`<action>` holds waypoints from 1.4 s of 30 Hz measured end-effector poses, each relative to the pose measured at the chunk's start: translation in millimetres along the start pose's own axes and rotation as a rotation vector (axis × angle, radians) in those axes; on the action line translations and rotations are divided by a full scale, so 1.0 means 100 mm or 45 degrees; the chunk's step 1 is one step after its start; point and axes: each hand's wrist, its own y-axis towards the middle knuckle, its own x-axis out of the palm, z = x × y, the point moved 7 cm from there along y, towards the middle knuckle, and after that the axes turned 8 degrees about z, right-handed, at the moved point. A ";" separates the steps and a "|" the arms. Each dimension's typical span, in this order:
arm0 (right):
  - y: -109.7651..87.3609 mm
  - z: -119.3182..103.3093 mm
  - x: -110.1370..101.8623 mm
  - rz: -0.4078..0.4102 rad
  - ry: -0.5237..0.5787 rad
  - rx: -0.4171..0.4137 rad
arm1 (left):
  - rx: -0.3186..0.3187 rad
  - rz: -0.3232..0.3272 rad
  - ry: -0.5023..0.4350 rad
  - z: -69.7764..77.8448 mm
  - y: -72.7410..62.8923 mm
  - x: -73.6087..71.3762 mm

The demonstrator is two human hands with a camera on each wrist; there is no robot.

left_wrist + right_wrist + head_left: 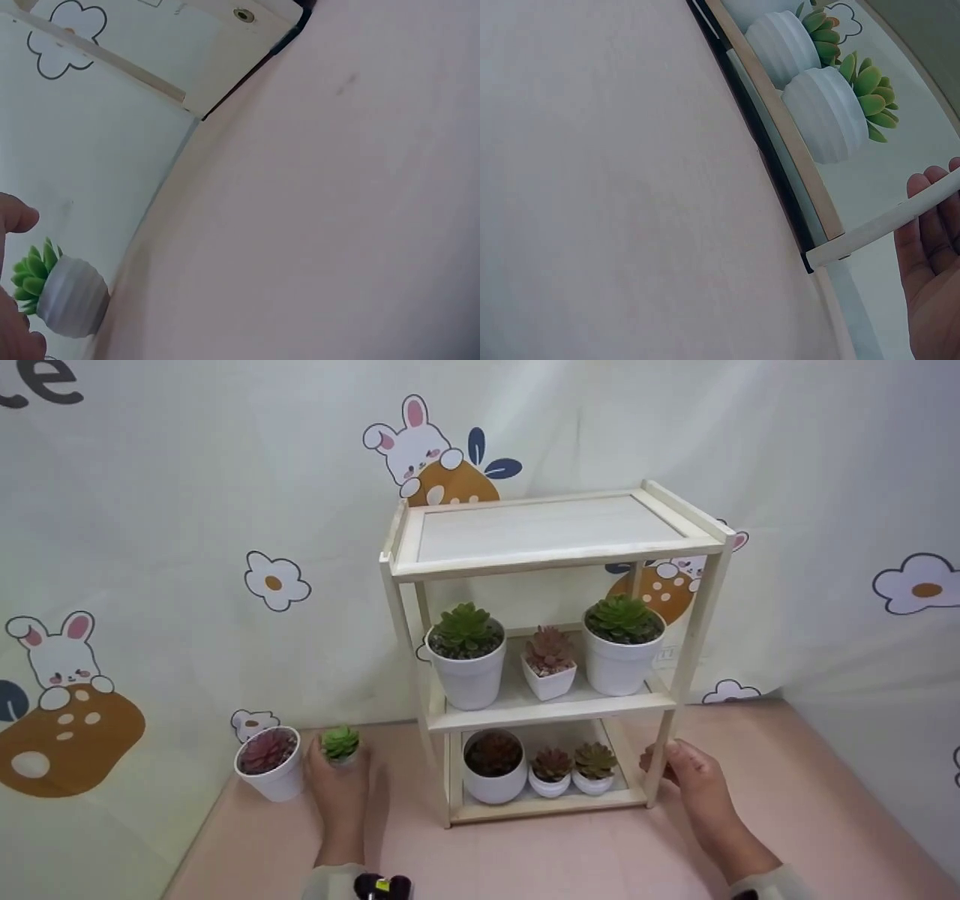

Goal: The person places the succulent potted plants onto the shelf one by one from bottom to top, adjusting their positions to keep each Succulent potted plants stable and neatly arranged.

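Observation:
My left hand is at a small green succulent in a ribbed white pot standing on the table. In the left wrist view the thumb and fingers are spread apart, with a gap between the thumb and the plant. On the right, my right hand holds the lower front leg of a wooden shelf; its fingers pass behind the leg. The middle tier bears two large green succulents and a small pink one between them. Three potted succulents line the bottom tier.
A red succulent in a white pot stands left of my left hand. The shelf's top board bears nothing. Behind the pink table hangs a pale cloth printed with rabbits and flowers.

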 end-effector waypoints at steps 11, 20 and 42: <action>-0.01 0.00 0.00 0.001 0.011 0.004 | -0.153 -0.105 -0.110 -0.14 0.06 0.04; -0.01 0.00 0.00 0.025 0.060 0.034 | -0.170 -0.174 -0.029 -0.22 0.11 0.07; -0.01 -0.01 0.00 0.000 0.030 0.009 | -0.030 -0.133 0.067 -0.20 0.15 0.09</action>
